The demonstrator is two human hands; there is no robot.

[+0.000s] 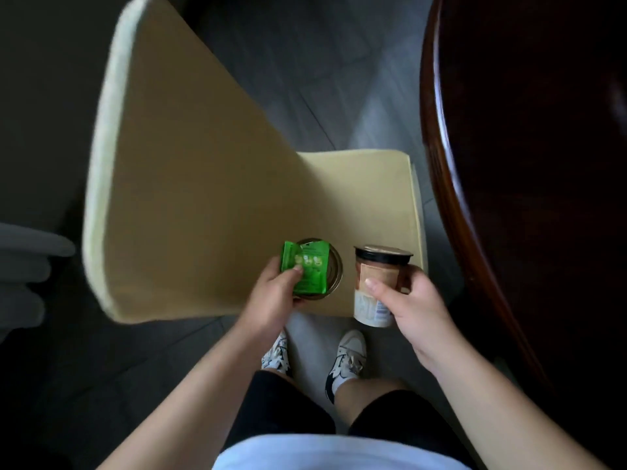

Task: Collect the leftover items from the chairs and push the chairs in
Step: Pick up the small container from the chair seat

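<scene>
Left hand (271, 293) pinching a green snack packet (305, 269) against a round glass dish (330, 271), over the near edge of the yellow chair (190, 184) seat. Right hand (412, 305) wrapped around a dark-lidded jar (376, 283), at the near right corner. Collecting apparently done here; pushing in toward the dark wooden table (509, 130) remaining.
</scene>
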